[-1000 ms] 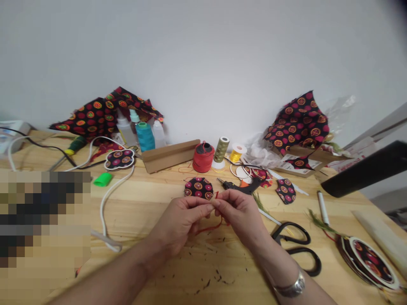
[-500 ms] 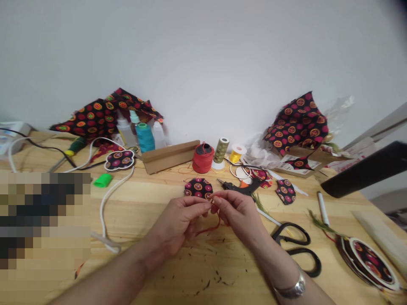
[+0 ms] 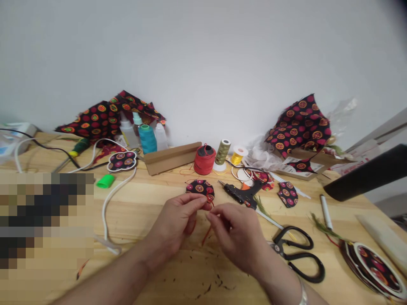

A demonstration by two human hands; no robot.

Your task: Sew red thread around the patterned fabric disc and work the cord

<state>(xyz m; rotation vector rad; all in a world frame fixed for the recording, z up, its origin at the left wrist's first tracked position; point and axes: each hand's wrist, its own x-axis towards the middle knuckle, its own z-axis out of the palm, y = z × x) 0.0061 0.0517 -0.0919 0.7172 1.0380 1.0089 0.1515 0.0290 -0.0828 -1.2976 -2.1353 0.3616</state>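
My left hand (image 3: 178, 220) is closed in a pinch on a thin red cord (image 3: 206, 236), near a small loop or knot of it at the fingertips. My right hand (image 3: 240, 235) sits just beside it, thumb and fingers pinched on the same cord. A tail of cord hangs down between the two hands. Right behind my left fingertips lies a round patterned fabric piece (image 3: 195, 186), partly hidden by the hand. Black-handled scissors (image 3: 307, 257) lie to the right of my right wrist. A black glue gun (image 3: 238, 195) rests beyond my right hand.
Behind stand a red cord spool (image 3: 204, 163), an olive thread spool (image 3: 223, 152), a yellow spool (image 3: 237, 157), a teal thread cone (image 3: 148, 140) and a cardboard strip (image 3: 173, 159). A white cable (image 3: 110, 199) winds at left. A fabric-covered disc (image 3: 378, 267) lies at right.
My right hand has drawn back toward me, slightly apart from the left, with the cord stretched between them. A small red loop now shows above my left fingertips. The view has shifted slightly.
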